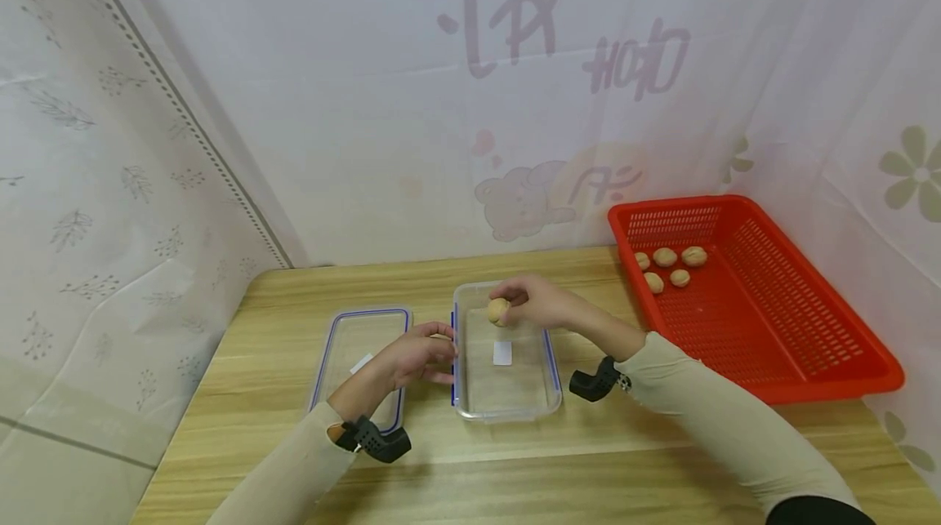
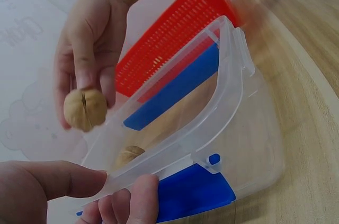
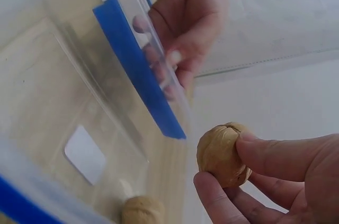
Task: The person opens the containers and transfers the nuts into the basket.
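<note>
Fingers of the right hand are pinching a walnut between thumb and fingertips, holding it in the air above the far end of a clear plastic container. The right wrist view is showing the thumb and forefinger curled round the walnut's shell, with the seam facing the camera. The left hand is gripping the container's near-left rim, its fingers curling over the wall beside a blue locking clip; in the left wrist view the thumb is lying along the outside of the wall while the fingertips are hooking over the edge.

Inside the container a second walnut is lying on the bottom near the far end, and a white label is showing through the base. Blue clips are running along both long sides of the container.

Just beside the left hand, the container's lid is lying flat on the wooden surface, clear with a blue seal round its edge; the left forearm is crossing over it. Dark wrist-worn cameras are sitting on both beige sleeves.

Well apart to the right, a red perforated basket is resting on the surface, with five more walnuts gathered in its far-left corner. Pale patterned sheeting is hanging behind and to both sides of the surface.
</note>
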Available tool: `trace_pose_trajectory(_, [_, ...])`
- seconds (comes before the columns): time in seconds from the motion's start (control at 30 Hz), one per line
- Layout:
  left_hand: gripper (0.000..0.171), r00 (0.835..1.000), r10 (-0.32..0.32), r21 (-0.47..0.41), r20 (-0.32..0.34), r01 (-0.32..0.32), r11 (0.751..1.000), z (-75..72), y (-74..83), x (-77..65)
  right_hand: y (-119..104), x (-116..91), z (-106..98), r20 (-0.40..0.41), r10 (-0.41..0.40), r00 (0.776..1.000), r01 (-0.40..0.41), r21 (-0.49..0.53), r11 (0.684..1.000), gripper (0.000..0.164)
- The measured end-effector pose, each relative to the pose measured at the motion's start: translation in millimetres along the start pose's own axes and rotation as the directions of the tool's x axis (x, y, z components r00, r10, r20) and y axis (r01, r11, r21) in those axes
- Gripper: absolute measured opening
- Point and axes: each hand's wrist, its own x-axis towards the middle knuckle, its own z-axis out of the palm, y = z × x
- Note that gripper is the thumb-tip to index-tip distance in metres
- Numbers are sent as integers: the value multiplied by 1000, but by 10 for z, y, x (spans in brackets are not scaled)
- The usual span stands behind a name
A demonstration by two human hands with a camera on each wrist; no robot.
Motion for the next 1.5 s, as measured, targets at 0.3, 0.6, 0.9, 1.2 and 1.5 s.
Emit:
trace_pose_trajectory(0.3, [41, 1000, 17, 7, 16, -17, 1000, -3, -9, -9, 35, -194, -318, -82, -24, 996, 24, 4, 1000, 43])
trace_pose_trajectory(0.6, [40, 1000, 12, 3, 12, -12, 1000, -22, -24, -5, 89, -443, -696, -132, -1, 991, 3, 12, 1000, 45])
trace_pose_trajectory(0.9, [42, 1000, 9, 12, 10, -10, 1000, -8, -13, 5, 137, -721, -1069, -237, 45, 970, -47, -1, 999, 52])
trace_pose_trajectory(1.2, [40, 1000, 5, 12, 1, -5, 1000, -4, 5, 6, 338, -981, -1457, -296, 150, 943, -154, 10, 988, 57])
trace_pose_trajectory(1.5, [41, 1000, 1, 7, -9, -1, 1000, 4, 21, 5, 792, -1118, -1776, -356, 214, 909, -227, 8, 974, 62])
